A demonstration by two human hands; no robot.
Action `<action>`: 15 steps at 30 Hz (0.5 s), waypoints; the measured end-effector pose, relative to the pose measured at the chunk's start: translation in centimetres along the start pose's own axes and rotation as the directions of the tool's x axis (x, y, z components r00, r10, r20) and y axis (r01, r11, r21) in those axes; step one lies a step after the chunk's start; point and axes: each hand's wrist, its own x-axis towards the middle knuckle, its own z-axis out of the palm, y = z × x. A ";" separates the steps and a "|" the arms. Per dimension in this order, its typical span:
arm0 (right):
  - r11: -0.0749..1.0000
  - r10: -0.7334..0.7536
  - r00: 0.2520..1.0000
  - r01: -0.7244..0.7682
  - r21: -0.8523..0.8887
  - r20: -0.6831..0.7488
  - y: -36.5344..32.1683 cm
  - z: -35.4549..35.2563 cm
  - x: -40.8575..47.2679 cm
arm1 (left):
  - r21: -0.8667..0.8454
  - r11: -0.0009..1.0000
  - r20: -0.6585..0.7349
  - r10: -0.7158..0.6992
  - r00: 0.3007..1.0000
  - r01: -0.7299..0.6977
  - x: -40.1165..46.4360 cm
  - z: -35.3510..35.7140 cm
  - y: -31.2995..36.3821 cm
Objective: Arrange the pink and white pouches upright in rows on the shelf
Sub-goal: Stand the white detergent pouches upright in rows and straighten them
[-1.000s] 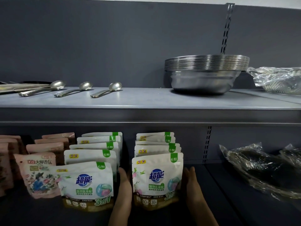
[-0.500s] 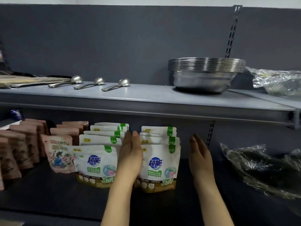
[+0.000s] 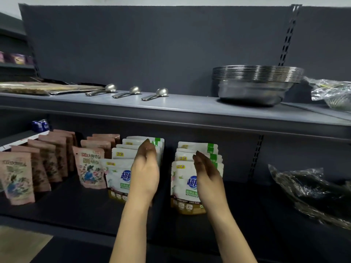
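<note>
On the dark lower shelf [image 3: 76, 204] stand upright rows of pouches. Pink pouches form a row at the far left [image 3: 18, 175] and another further right [image 3: 91, 168]. Two rows of white pouches follow, a left row [image 3: 117, 175] and a right row [image 3: 182, 185]. My left hand [image 3: 145, 171] hovers in front of the left white row with relaxed fingers, holding nothing. My right hand [image 3: 206, 173] hangs in front of the right white row, fingers straight, also holding nothing. Both hands partly hide the front pouches.
The upper shelf [image 3: 190, 109] carries three metal spoons [image 3: 133, 92], a stack of steel bowls [image 3: 256, 82] and flat packages at left. Plastic-wrapped goods [image 3: 311, 194] lie at the lower shelf's right. A slotted upright [image 3: 256, 156] stands behind.
Both hands rose from beside the right white row and shifted left, now hovering in front of the white rows. The view pulled back and turned left, showing more pink pouches.
</note>
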 end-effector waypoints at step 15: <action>0.986 0.080 0.986 -0.057 0.159 -0.144 4.9 14.1 2.8 | -0.027 0.997 0.194 -0.062 0.979 0.069 13.5 -13.2 -7.1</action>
